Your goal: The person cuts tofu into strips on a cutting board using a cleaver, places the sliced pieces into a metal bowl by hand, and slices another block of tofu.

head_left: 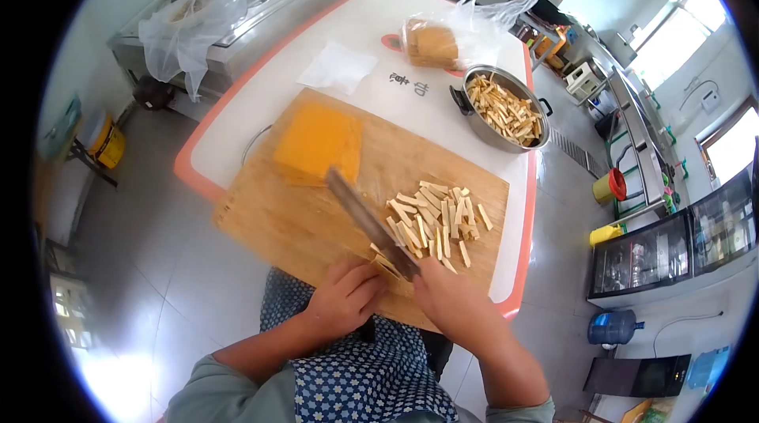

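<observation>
On the wooden cutting board [261,221], my right hand [444,296] is wrapped round the handle of a large knife [368,221], whose blade points up and left. My left hand [348,295] lies with bent fingers at the board's near edge, pressed on a few pale strips [385,263] beside the blade. A loose pile of cut strips [443,217] is spread on the board right of the knife. Left of the blade tip sits a stack of square orange-yellow sheets [319,141].
A two-handled metal pot [506,109] of cut strips stands beyond the board. Behind it, a plastic bag [443,39] holds more orange-brown blocks. A white sheet [337,67] lies on the red-edged table [237,91]. Steel counter [277,8] at the left.
</observation>
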`<state>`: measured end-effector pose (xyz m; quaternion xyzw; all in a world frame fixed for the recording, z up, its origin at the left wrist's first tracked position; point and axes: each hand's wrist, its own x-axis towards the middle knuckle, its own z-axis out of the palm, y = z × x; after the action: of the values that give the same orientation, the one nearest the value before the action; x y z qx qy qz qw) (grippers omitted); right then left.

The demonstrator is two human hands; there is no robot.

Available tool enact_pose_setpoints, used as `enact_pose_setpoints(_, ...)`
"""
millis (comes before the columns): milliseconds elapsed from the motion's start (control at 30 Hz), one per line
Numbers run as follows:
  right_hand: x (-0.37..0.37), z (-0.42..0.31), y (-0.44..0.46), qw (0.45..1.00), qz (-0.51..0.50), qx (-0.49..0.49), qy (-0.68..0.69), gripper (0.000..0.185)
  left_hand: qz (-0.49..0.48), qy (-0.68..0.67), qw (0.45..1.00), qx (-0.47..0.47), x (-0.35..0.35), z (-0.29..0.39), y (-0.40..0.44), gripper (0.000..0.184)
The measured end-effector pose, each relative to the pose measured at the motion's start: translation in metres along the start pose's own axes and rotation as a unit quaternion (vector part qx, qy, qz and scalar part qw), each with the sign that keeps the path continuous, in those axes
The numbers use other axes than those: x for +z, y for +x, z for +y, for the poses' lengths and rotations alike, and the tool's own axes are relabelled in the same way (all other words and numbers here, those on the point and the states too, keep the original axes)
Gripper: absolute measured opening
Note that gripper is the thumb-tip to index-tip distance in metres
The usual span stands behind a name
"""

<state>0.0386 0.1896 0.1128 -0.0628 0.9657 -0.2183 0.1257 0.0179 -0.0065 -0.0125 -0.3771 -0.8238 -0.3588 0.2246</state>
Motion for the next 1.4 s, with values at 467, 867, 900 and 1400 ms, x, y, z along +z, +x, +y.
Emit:
enact_pose_setpoints(467,-0.009,0.014,-0.029,0.999,0.01,-0.046,0.017,0.018,0.008,-0.003,1.0,-0.017,-0.004,0.004,0.004,0.025)
enact_pose_setpoints(867,-0.009,0.019,-0.029,0.999,-0.024,-0.03,0.0,0.014,0.0,-0.007,1.0,-0.019,-0.004,0.002,0.003,0.025)
enact_pose_setpoints(900,-0.008,0.019,-0.029,0.999,-0.014,-0.04,-0.001,0.015,0.0,-0.007,1.0,-0.021,-0.005,0.002,0.003,0.025)
enact_pose_setpoints(1400,-0.02,0.002,0.001,0.999,0.021,-0.025,0.007,0.018,-0.003,-0.002,1.0,-0.014,-0.003,-0.001,-0.004,0.028)
